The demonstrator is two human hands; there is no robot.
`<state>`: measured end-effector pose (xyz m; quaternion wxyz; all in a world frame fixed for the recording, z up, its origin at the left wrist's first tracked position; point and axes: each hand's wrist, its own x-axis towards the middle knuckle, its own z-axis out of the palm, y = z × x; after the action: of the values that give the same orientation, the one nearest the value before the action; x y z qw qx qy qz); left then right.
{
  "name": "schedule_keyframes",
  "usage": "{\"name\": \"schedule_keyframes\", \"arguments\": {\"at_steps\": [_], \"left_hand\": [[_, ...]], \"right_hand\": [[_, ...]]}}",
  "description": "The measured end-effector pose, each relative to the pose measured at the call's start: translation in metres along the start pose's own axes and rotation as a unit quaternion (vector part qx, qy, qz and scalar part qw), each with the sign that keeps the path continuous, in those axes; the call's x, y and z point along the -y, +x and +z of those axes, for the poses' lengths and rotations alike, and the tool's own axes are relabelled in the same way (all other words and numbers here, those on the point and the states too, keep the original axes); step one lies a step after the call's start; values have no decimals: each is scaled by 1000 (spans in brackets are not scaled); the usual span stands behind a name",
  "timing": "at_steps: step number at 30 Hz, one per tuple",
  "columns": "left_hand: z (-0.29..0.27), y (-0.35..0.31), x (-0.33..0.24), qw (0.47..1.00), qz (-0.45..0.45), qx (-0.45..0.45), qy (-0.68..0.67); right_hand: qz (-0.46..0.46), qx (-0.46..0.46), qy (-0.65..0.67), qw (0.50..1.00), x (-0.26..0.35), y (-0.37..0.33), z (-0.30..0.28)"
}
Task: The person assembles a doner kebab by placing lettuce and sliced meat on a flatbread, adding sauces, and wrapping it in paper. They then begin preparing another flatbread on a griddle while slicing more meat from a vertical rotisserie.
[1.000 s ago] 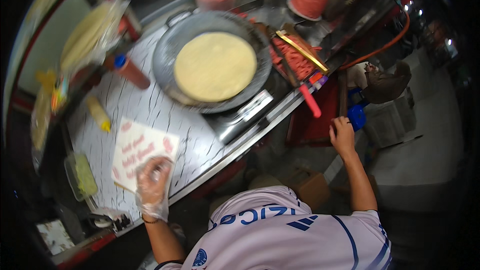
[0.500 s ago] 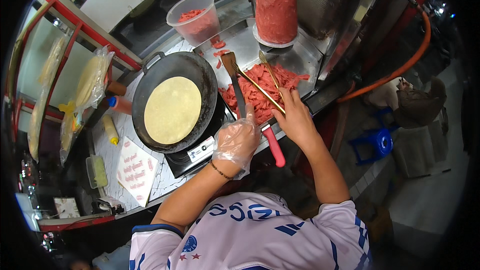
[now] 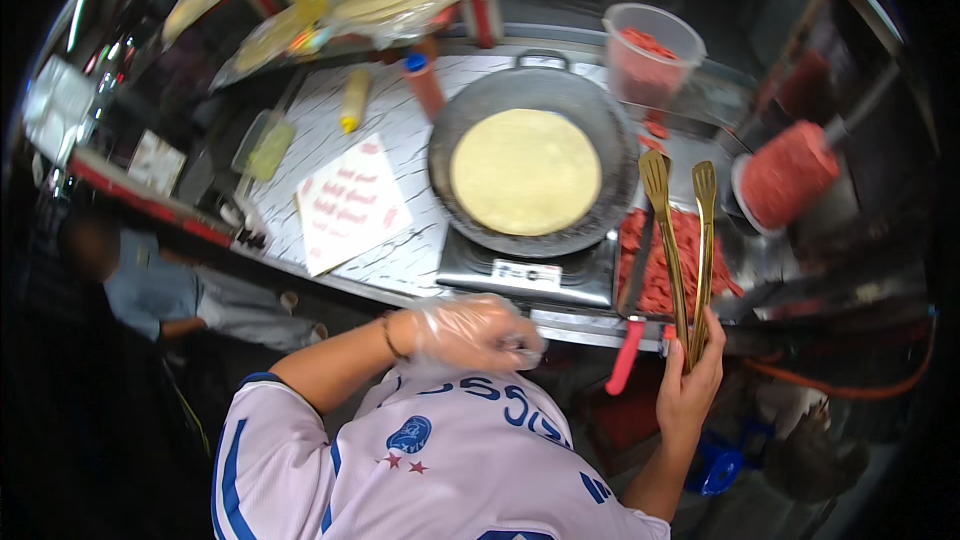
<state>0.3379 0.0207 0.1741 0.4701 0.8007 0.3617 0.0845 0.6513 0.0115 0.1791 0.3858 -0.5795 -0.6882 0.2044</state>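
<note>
My right hand (image 3: 688, 380) grips a pair of gold tongs (image 3: 676, 270), their slotted tips apart over a tray of shredded red meat (image 3: 680, 260). The gloved left hand (image 3: 478, 332), in clear plastic, is held before my chest with its fingers curled in; I see nothing in it. A knife with a red handle (image 3: 627, 358) lies with its dark blade across the meat and its handle over the counter edge. In a black pan (image 3: 455, 205) on a portable stove (image 3: 465, 265) rests a round flatbread (image 3: 526, 172).
Left of the pan lie printed paper (image 3: 352, 205), a yellow-tipped squeeze bottle (image 3: 355, 100), a blue-capped bottle (image 3: 424, 88) and a tub (image 3: 265, 145). Bagged flatbreads (image 3: 395, 0) sit behind. A clear bucket (image 3: 655, 65) and a meat cone (image 3: 790, 175) stand right. Another person (image 3: 160, 280) is at left.
My view has swung left. The left hand has drawn back from the meat toward my chest, its fingers curling. The tongs now stand more upright in my right hand.
</note>
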Motion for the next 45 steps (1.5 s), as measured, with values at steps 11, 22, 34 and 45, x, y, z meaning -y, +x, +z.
{"name": "schedule_keyframes", "arguments": {"at_steps": [11,22,34,45], "left_hand": [[-28,-287,121,860,-243,-197,-403],[-23,-321,217,846,-203,-214,-444],[17,-237,284,748,-156,-644,-26],[7,-248,283,771,-163,-614,-42]], "right_hand": [[-192,336,71,919,154,-29,278],[-254,211,-148,932,171,4,416],[-115,43,-57,991,210,352,666],[-140,80,94,982,215,422,722]]}}
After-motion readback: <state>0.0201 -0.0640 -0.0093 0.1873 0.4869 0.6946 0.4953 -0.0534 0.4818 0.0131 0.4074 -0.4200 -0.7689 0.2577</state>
